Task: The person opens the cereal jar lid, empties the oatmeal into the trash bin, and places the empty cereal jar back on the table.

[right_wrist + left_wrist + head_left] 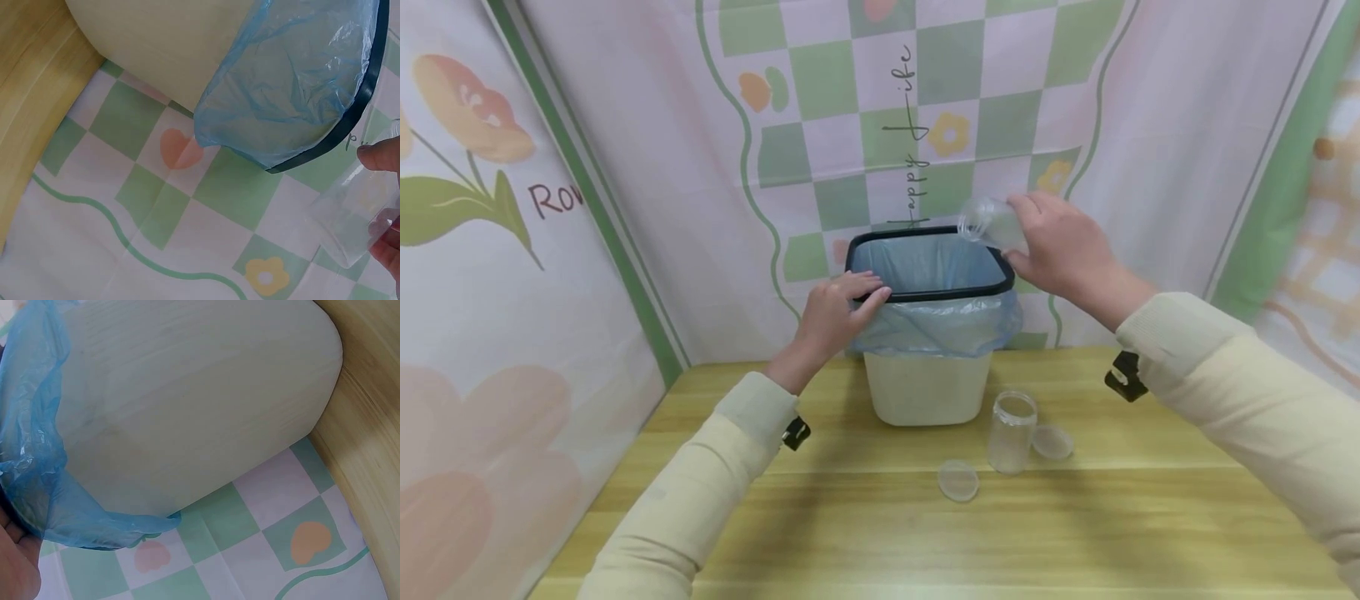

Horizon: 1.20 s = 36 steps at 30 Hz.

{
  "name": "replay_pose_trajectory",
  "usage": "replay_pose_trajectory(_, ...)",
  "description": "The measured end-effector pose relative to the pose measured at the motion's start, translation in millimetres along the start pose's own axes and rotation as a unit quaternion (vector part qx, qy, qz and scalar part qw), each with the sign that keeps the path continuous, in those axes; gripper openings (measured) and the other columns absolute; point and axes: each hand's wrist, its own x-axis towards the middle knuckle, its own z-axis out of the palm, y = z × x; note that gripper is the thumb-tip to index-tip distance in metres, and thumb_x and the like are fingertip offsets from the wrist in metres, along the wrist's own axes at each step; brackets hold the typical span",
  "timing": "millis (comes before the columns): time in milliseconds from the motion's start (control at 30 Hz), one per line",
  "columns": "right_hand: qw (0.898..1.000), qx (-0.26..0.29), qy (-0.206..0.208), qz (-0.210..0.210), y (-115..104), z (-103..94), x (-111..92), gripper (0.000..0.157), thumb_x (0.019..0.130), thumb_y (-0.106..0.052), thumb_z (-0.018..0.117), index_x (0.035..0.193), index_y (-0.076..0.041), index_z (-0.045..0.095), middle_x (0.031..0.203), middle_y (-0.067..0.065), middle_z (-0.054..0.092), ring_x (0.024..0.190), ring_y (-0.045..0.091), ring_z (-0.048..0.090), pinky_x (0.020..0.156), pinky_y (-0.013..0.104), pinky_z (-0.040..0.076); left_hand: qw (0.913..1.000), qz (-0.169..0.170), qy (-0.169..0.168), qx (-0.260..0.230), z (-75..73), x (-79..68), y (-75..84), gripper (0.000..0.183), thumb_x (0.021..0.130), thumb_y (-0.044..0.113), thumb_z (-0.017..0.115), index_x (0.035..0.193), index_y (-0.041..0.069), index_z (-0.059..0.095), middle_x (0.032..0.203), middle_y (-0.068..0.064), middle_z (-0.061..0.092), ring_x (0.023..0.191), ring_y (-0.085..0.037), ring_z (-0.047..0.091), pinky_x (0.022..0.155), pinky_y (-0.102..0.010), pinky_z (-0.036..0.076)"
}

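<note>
A cream trash can (928, 392) stands on the table, lined with a blue plastic bag (936, 325) that folds out under its black rim (951, 293). At the rim's near left corner, my left hand (838, 312) grips with fingers over the edge and thumb on the near side. My right hand (1063, 246) holds a clear plastic jar (1000, 223) tipped on its side, its mouth facing left over the can's far right corner. In the right wrist view the jar (350, 219) is see-through between thumb and fingers, and no contents show in it.
A second clear jar (1011, 437) stands upright and lidless on the wooden table (850, 525), right of the can's base. One round translucent lid (1052, 442) lies beside it, another lid (958, 481) in front. A patterned cloth (820, 150) hangs close behind the can.
</note>
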Motion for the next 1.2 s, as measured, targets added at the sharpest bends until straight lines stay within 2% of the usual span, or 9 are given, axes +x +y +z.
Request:
replay_pose_trajectory(200,0.999,0.021,0.008,0.027,-1.4,-2.2,-8.4,0.059,0.079,-0.011,0.076,0.126,0.009,0.049,0.115,0.029,0.057,0.088,0.041,0.055,0.065,0.055,0.049,1.0,0.0,-0.002,0.001,-0.8,-0.4,0.1,0.023,0.094,0.021,0.067,0.106,0.004,0.075,0.103,-0.01,0.072,0.108,-0.022,0.065,0.097,-0.038,0.048)
replay_pose_trajectory(533,0.997,0.057,0.014,0.06,0.6,-4.1,-19.9,0.063,0.078,-0.012,0.079,0.128,0.013,0.049,0.122,0.032,0.055,0.102,0.046,0.055,0.078,0.059,0.048,0.9999,-0.008,-0.007,0.001,-1.5,-0.6,-0.5,0.024,0.094,0.022,0.067,0.107,0.004,0.075,0.104,-0.009,0.072,0.109,-0.022,0.064,0.099,-0.038,0.047)
replay_pose_trajectory(767,0.994,0.078,0.026,0.077,2.1,-5.0,-31.9,0.061,0.078,-0.011,0.079,0.125,0.013,0.051,0.114,0.032,0.057,0.091,0.044,0.056,0.072,0.058,0.048,1.0,-0.002,-0.007,0.002,-1.5,0.3,-0.6,0.023,0.094,0.022,0.066,0.107,0.004,0.075,0.104,-0.01,0.072,0.108,-0.022,0.065,0.102,-0.037,0.044)
replay_pose_trajectory(1000,0.991,0.091,0.04,0.087,5.3,-4.2,-45.3,0.06,0.075,-0.008,0.08,0.123,0.014,0.051,0.112,0.031,0.057,0.093,0.043,0.055,0.075,0.059,0.047,1.0,-0.002,-0.008,0.003,-0.4,0.1,-1.8,0.023,0.094,0.022,0.066,0.107,0.005,0.075,0.105,-0.009,0.072,0.109,-0.022,0.064,0.102,-0.036,0.044)
replay_pose_trajectory(1200,0.989,0.103,0.046,0.091,4.9,-2.0,-56.1,0.058,0.074,-0.008,0.08,0.119,0.014,0.052,0.106,0.03,0.058,0.09,0.042,0.054,0.07,0.057,0.047,1.0,0.005,-0.003,0.003,0.4,0.1,-3.9,0.023,0.094,0.021,0.066,0.106,0.004,0.075,0.103,-0.009,0.072,0.108,-0.022,0.065,0.101,-0.036,0.044)
